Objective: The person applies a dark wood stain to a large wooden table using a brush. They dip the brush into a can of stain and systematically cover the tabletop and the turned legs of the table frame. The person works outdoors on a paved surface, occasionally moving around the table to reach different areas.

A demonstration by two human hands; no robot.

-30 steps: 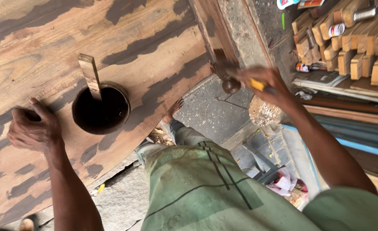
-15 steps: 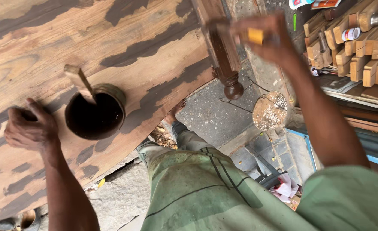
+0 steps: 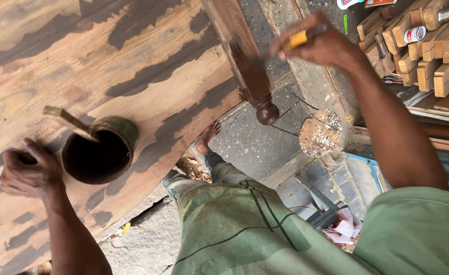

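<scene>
Grey paving [image 3: 244, 140] and a rough stone slab [image 3: 143, 244] lie below a wooden table [image 3: 82, 61] whose pale top is streaked with dark stain, seen from my head camera. My right hand [image 3: 321, 46] has its fingers clamped on a yellow-handled brush [image 3: 298, 39], pressed against the dark turned table leg [image 3: 244, 61], which ends in a round knob over the paving. My left hand [image 3: 28, 173] rests on the table top with its fingers curled together, just beside a round tin of dark stain [image 3: 99, 153]; whether it grips anything I cannot tell. A flat wooden stick [image 3: 66, 118] leans out of the tin. Near the leg a round wooden disc [image 3: 321, 133] sits on the ground, and cut wooden blocks [image 3: 433, 56] are stacked at the right. One bare foot [image 3: 206, 137] shows under the table edge.
</scene>
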